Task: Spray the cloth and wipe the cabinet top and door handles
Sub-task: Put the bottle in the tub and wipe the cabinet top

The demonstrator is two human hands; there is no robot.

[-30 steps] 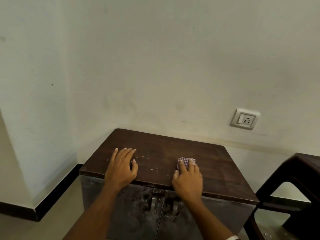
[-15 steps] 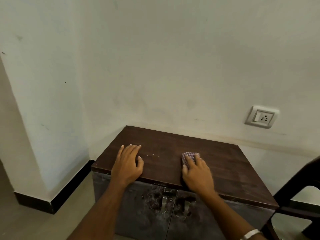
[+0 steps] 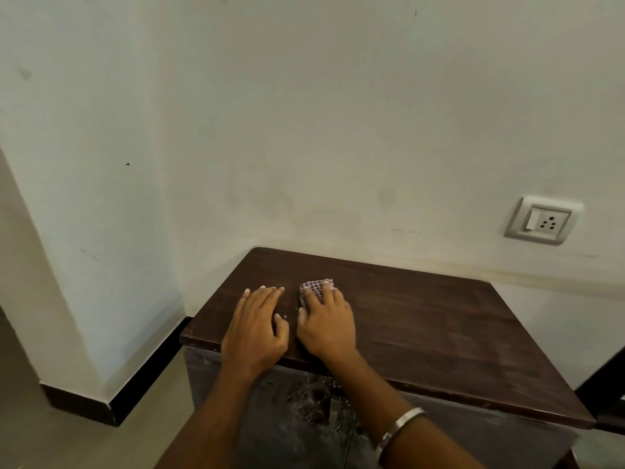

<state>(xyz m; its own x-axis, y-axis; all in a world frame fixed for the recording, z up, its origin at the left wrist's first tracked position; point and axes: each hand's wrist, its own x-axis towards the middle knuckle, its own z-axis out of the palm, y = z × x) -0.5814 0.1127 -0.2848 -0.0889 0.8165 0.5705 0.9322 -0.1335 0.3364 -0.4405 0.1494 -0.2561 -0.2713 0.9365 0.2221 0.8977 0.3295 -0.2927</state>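
Observation:
A low cabinet with a dark brown wooden top [image 3: 422,319] stands in the wall corner. My right hand [image 3: 326,324] presses a small folded checked cloth [image 3: 314,286] flat on the left part of the top; only the cloth's far end shows past my fingers. My left hand [image 3: 257,328] lies flat and empty on the top just left of it, thumbs almost touching. Below the front edge are two worn grey doors [image 3: 297,431]; one metal door handle [image 3: 334,410] shows between my forearms, the other is hidden. No spray bottle is in view.
White walls meet behind and to the left of the cabinet. A white switch and socket plate [image 3: 541,221] is on the back wall at right. A black skirting [image 3: 142,377] runs along the floor at left. A dark piece of furniture [image 3: 608,394] edges in at right.
My right hand has slid the cloth leftward across the top until it sits beside my left hand. The left hand has stayed flat in place. The camera has turned left.

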